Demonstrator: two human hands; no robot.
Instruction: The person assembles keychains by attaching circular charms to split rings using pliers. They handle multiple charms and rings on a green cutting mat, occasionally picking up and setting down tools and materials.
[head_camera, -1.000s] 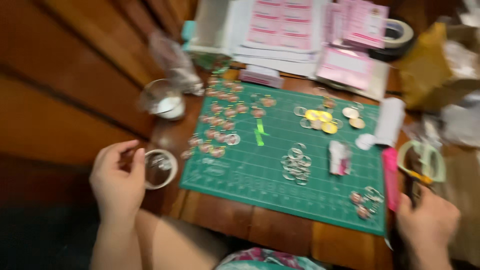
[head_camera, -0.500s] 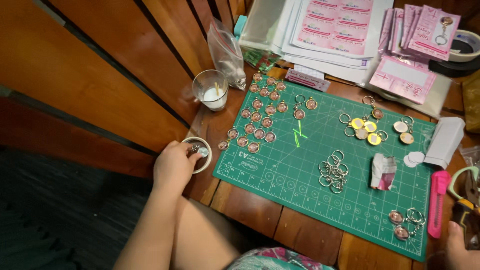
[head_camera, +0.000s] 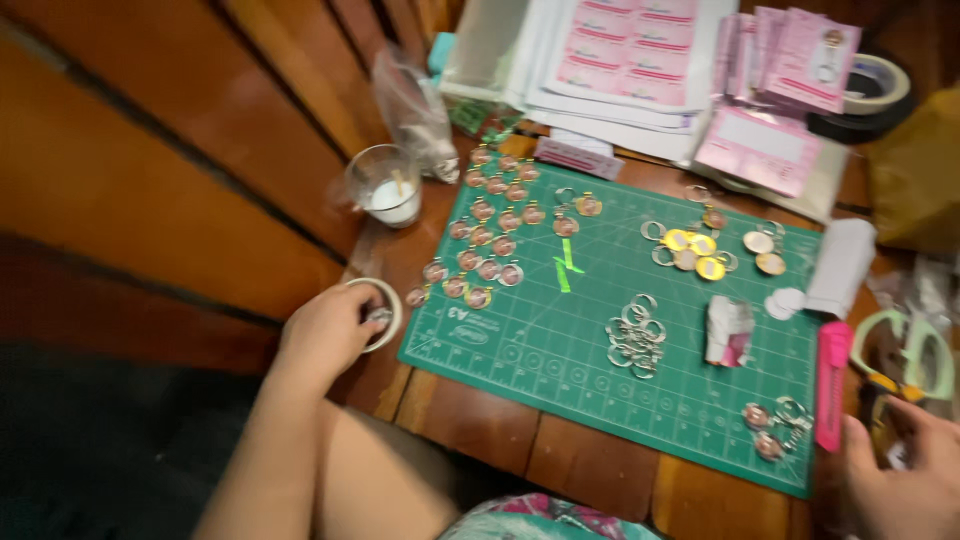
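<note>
Fingers of our left hand (head_camera: 325, 335) dip into a small round dish (head_camera: 380, 310) at the near-left corner of the green cutting mat (head_camera: 600, 400), curled over whatever tiny pieces lie inside; we cannot tell whether anything is pinched yet. Our right hand (head_camera: 905, 480) rests at the near-right edge of the wooden worktop (head_camera: 480, 425), loosely curled beside the pale green scissors (head_camera: 905, 350) and the pink craft knife (head_camera: 830, 370), gripping nothing that we can see. Just right of the dish, rows of pink-faced round charms (head_camera: 490, 235) fill the mat's far-left part, and we judge these the furthest along. A heap of bare metal rings (head_camera: 633, 335) sits mid-mat, with a group of yellow and gold discs (head_camera: 700, 252) beyond it and a few more ringed charms (head_camera: 775, 425) at the near right, so a fair share looks unassembled. Farther out stand a clear cup of white glue (head_camera: 388, 188), stacks of pink printed sheets (head_camera: 640, 50) and a roll of tape (head_camera: 875, 85), suggesting more stock waits.
</note>
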